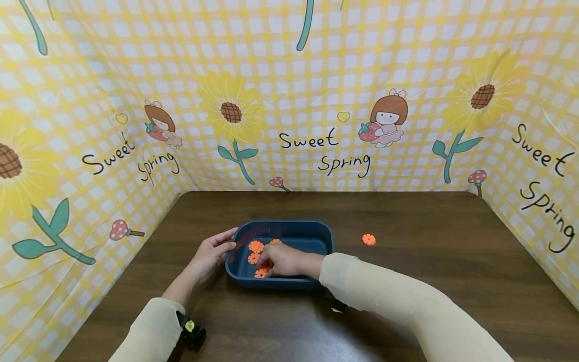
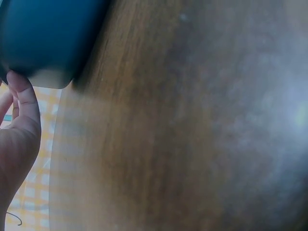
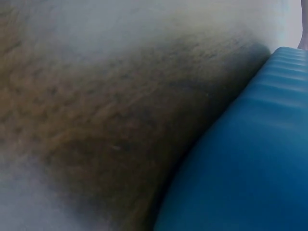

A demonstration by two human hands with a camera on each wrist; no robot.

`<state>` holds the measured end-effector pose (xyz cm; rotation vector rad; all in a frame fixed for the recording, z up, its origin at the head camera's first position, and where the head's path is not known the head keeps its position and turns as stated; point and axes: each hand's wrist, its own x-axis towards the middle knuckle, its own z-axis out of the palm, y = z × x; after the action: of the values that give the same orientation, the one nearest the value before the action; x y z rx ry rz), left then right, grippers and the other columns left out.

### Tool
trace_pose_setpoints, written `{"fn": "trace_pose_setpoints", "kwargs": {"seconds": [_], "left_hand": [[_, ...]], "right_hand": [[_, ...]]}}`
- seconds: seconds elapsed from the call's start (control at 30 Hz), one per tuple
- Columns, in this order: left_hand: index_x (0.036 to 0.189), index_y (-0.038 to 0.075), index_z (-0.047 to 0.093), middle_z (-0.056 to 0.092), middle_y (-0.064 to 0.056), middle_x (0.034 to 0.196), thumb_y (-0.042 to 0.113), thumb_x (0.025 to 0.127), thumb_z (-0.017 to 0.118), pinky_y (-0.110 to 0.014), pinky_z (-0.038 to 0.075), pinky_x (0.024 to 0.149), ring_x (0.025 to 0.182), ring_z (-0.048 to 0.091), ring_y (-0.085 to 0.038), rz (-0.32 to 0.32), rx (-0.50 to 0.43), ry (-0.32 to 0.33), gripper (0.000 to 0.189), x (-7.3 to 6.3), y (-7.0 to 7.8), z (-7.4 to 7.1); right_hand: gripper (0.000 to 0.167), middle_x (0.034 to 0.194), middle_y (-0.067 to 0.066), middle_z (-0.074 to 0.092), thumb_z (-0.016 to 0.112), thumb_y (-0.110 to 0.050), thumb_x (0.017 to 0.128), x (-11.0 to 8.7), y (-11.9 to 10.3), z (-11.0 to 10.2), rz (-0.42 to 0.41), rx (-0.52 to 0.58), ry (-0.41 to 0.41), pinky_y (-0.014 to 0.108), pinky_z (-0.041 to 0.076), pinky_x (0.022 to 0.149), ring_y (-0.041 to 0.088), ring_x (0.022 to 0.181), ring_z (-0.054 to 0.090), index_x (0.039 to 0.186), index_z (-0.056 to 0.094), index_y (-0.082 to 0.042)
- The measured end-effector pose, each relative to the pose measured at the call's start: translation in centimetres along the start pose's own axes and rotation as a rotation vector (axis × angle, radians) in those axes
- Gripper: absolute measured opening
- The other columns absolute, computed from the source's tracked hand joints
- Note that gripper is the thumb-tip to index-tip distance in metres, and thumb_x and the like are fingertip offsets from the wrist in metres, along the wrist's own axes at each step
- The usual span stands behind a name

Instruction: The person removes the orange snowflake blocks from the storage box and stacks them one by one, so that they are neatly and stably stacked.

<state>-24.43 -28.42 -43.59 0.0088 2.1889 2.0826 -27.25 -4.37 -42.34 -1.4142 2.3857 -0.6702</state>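
A dark blue rectangular bin stands on the table with several orange notched discs at its left end. At the bin's left end, my left hand grips the rim, thumb uppermost and fingers along the outer side. In the left wrist view, this hand's thumb lies against the bin's corner. My right hand reaches over the right part of the bin, its curled fingers pinching an orange disc near the front wall. The right wrist view shows only the bin's outer side, with that hand out of sight.
A single orange disc lies on the brown wooden table to the right of the bin. Yellow checked cloth with printed flowers walls in the table at the back and both sides.
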Motion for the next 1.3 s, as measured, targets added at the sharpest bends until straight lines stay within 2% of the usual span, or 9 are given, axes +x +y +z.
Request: {"fn": "trace_pose_setpoints", "kwargs": {"seconds": [0.2, 0.33, 0.53, 0.73, 0.9, 1.03, 1.3], "left_hand": [[0.145, 0.000, 0.043, 0.054, -0.019, 0.133, 0.009, 0.097, 0.060, -0.030, 0.052, 0.086, 0.105, 0.061, -0.016, -0.001, 0.003, 0.005, 0.052, -0.1, -0.1, 0.0], [0.145, 0.000, 0.043, 0.055, -0.018, 0.131, 0.008, 0.097, 0.059, -0.030, 0.053, 0.085, 0.104, 0.061, -0.015, 0.001, 0.002, 0.007, 0.051, -0.1, -0.2, 0.0], [0.145, 0.000, 0.043, 0.054, -0.018, 0.132, 0.008, 0.097, 0.059, -0.031, 0.052, 0.087, 0.106, 0.060, -0.016, 0.003, -0.002, 0.006, 0.052, -0.1, -0.1, 0.0], [0.145, 0.000, 0.043, 0.053, -0.018, 0.134, 0.010, 0.096, 0.061, -0.031, 0.051, 0.089, 0.109, 0.059, -0.018, 0.005, -0.004, -0.001, 0.053, -0.1, 0.0, 0.0], [0.145, 0.000, 0.042, 0.052, -0.021, 0.135, 0.009, 0.097, 0.060, -0.032, 0.051, 0.089, 0.108, 0.060, -0.018, 0.007, -0.006, -0.006, 0.052, 0.0, 0.0, 0.0], [0.145, -0.001, 0.042, 0.052, -0.022, 0.134, 0.009, 0.097, 0.060, -0.031, 0.051, 0.088, 0.107, 0.060, -0.018, 0.008, -0.009, -0.009, 0.052, 0.0, 0.0, 0.0], [0.145, 0.000, 0.042, 0.052, -0.022, 0.135, 0.009, 0.097, 0.060, -0.031, 0.051, 0.089, 0.107, 0.060, -0.018, 0.006, -0.014, -0.008, 0.052, -0.1, 0.1, 0.0]], "right_hand": [[0.018, 0.092, -0.006, 0.058, 0.074, -0.014, 0.087, -0.1, -0.1, 0.0, 0.029, 0.000, 0.011, 0.014, 0.046, 0.071, 0.005, 0.081, 0.054, 0.105, 0.073, -0.012], [0.018, 0.090, -0.007, 0.061, 0.077, -0.016, 0.084, -0.1, 0.0, 0.1, 0.079, 0.038, 0.049, 0.016, 0.047, 0.071, 0.005, 0.079, 0.054, 0.101, 0.074, -0.013], [0.023, 0.087, -0.007, 0.065, 0.080, -0.021, 0.082, -0.1, 0.2, 0.0, 0.135, 0.039, 0.107, 0.017, 0.047, 0.069, 0.003, 0.075, 0.055, 0.101, 0.074, -0.012], [0.025, 0.087, -0.008, 0.066, 0.080, -0.023, 0.081, -0.1, 0.3, -0.1, 0.127, 0.046, 0.113, 0.017, 0.047, 0.069, 0.003, 0.075, 0.056, 0.102, 0.074, -0.011], [0.031, 0.092, -0.008, 0.064, 0.081, -0.025, 0.081, 0.0, 0.6, 0.0, 0.117, 0.035, 0.102, 0.018, 0.047, 0.072, 0.004, 0.080, 0.054, 0.108, 0.074, -0.013], [0.030, 0.093, -0.009, 0.061, 0.080, -0.022, 0.082, 0.0, 0.8, 0.1, 0.123, 0.056, 0.079, 0.020, 0.047, 0.074, 0.005, 0.083, 0.052, 0.111, 0.074, -0.015], [0.030, 0.103, -0.005, 0.065, 0.079, -0.014, 0.082, 0.0, 0.9, 0.1, 0.123, 0.116, 0.070, 0.016, 0.049, 0.073, 0.002, 0.083, 0.057, 0.112, 0.074, -0.011]]}}
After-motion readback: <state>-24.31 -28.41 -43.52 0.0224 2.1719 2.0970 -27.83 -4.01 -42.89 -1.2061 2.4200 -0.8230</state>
